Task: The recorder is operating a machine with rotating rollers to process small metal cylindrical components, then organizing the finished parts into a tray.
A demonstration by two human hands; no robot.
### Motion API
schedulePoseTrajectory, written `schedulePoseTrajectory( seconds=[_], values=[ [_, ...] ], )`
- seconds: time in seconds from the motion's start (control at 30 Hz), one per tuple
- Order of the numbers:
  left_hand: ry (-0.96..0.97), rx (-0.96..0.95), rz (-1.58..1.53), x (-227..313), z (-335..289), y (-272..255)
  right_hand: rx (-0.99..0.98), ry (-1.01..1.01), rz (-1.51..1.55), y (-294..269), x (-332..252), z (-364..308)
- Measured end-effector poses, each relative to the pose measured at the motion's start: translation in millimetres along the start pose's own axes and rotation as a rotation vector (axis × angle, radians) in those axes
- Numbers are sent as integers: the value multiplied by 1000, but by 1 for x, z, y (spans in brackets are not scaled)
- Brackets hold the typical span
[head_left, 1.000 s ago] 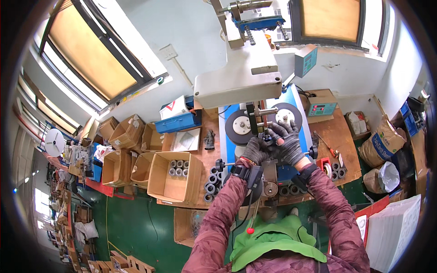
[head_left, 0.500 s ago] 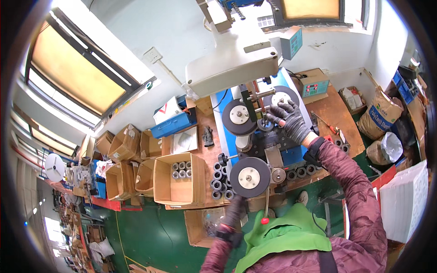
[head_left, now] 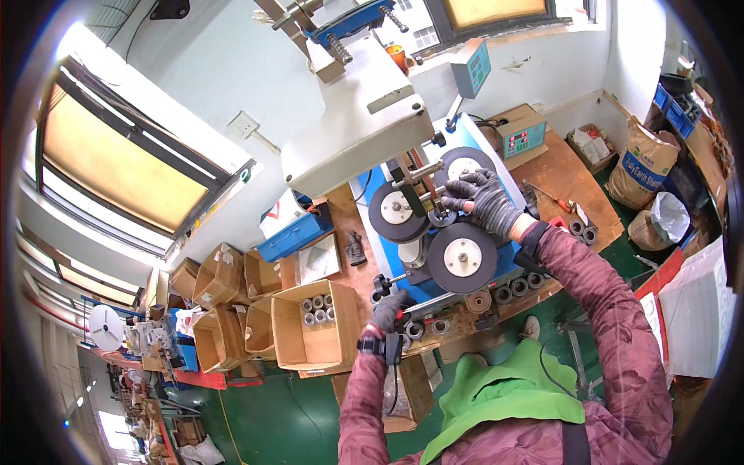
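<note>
My left hand (head_left: 389,311), in a dark grey glove, is closed on the red knob end of a metal lever (head_left: 426,304) at the machine's front left. My right hand (head_left: 490,203), in a striped grey glove, reaches over the machine with fingers stretched out. Its fingertips are beside the upright metal fixture (head_left: 415,184), above a small metal ring (head_left: 442,217); whether they touch is not clear. Three black grinding wheels surround that ring: a left wheel (head_left: 396,207), a back wheel (head_left: 463,166) and a front wheel (head_left: 463,256).
A cardboard box (head_left: 349,329) with several metal rings stands left, near a blue bin (head_left: 294,235). More rings (head_left: 504,294) line the bench's front edge. A white machine head (head_left: 360,147) overhangs the wheels. A control box (head_left: 523,139) and a screwdriver (head_left: 570,206) lie right.
The front wheel has swung right and back, close to the ring. The lever has swung left, and my left hand has risen onto its knob. My right hand stays by the fixture.
</note>
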State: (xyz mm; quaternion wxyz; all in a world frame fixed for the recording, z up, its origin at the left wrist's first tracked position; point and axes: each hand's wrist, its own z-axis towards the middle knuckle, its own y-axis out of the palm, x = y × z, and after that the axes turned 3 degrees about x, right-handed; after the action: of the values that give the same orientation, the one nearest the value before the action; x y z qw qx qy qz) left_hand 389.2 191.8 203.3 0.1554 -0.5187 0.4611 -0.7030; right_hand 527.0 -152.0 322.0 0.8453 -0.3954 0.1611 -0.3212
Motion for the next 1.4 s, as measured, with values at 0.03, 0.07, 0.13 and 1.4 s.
schedulePoseTrajectory(
  seconds=[0.03,0.07,0.13,1.4],
  values=[
    [-43,-107,26,-18,5,4,3,-1,3,0,1,2],
    [-47,-111,-37,-34,3,10,-11,4,40,0,0,5],
    [107,-164,136,-27,16,7,-64,30,69,-5,8,0],
    [-244,746,-239,67,-17,-8,409,246,702,-200,-55,164]
  ],
)
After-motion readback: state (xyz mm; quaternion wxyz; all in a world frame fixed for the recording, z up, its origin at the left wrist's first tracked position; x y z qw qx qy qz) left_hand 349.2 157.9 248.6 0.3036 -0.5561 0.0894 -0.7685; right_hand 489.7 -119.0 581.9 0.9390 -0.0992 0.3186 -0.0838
